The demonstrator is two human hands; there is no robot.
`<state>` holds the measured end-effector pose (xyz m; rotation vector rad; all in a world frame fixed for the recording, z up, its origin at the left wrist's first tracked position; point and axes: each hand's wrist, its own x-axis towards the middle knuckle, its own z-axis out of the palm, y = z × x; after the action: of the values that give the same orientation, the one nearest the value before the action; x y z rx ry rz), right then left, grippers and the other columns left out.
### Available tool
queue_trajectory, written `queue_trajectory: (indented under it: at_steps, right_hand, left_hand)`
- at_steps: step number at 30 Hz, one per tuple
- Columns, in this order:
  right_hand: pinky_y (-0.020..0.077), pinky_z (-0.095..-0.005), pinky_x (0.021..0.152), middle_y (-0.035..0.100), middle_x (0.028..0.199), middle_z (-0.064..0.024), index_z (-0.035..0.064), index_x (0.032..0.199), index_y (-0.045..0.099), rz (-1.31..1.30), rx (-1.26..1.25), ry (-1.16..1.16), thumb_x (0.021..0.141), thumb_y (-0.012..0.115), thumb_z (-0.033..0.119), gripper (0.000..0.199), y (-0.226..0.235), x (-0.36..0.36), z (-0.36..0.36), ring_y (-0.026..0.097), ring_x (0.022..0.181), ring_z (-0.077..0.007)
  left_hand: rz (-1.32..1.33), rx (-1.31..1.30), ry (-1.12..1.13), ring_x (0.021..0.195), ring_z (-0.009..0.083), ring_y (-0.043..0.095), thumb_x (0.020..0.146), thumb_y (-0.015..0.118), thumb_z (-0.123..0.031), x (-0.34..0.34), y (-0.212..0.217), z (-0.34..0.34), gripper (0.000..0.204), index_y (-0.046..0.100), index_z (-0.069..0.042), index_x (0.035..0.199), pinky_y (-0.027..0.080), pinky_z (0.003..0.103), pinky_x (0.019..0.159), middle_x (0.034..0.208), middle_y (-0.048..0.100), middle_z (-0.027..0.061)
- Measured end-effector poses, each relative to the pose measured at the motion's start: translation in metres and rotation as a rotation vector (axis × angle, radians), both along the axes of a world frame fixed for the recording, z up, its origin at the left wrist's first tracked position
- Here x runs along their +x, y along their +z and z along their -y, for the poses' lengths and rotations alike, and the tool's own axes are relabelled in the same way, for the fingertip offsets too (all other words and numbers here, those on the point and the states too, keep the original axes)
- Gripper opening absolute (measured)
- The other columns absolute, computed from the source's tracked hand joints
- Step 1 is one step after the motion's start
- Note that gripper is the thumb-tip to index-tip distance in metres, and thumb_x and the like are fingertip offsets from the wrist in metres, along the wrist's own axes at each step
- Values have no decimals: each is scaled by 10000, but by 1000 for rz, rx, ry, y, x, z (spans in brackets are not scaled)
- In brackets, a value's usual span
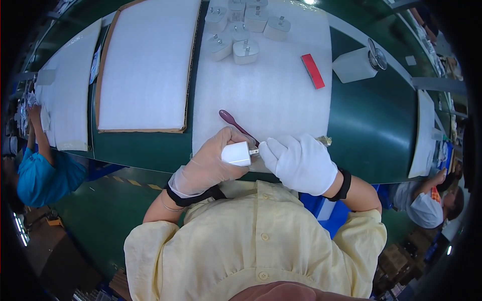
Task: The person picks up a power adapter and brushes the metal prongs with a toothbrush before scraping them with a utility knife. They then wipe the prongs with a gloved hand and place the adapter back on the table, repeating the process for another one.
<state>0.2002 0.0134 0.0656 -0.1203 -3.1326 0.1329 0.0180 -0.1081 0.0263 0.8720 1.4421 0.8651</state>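
Note:
My left hand (208,160), in a thin see-through glove, is closed around a white plug charger (236,154), whose metal prongs point right. My right hand (301,163), in a white cloth glove, has its fingers drawn together right at the prongs; what they hold, if anything, is hidden. Just beyond both hands is a dark purple stick (232,120) with a rounded end, slanting down to the right until its lower end disappears by my fingers. Several more white plug chargers (246,51) stand prongs up at the far side of the white foam mat (271,100).
A red strip (313,71) lies at the mat's right. Past it, a white pump bottle (355,65) is on the green table (374,120). A foam-lined cardboard tray (145,65) sits left. A small yellowish thing (325,141) shows beyond my right hand. Other people work at both sides.

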Motion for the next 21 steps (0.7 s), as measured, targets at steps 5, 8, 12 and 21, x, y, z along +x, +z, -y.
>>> queue_trajectory:
  at_steps: [5,8,12,21]
  right_hand:
    - [413,-311,510,529,792,-8,55,1020,602,-23,9,19,786,596,159,256,-5,1,-2,555,654,-151]
    - [413,-309,509,523,782,-1,65,1001,600,-17,20,23,788,593,158,232,-5,1,-3,551,645,-148]
    - [416,-307,508,515,773,5,78,973,596,2,16,34,791,591,158,198,-4,-1,-5,547,635,-147]
    - [427,-308,503,505,761,1,85,955,594,-32,13,26,794,585,158,177,-4,-1,-5,550,644,-151]
  left_hand:
    - [6,-45,10,895,156,573,740,784,-87,0,-1,1,431,515,-47,1074,474,291,816,984,611,75]
    - [-1,-37,-1,891,159,575,741,782,-91,0,-3,2,433,518,-45,1081,477,292,812,978,612,74]
    - [-7,-13,-4,887,161,576,741,778,-86,0,-2,2,436,521,-42,1090,475,291,817,977,613,75]
    - [26,-25,4,907,173,583,740,778,-84,-1,0,0,434,517,-38,1084,472,295,838,993,618,85]
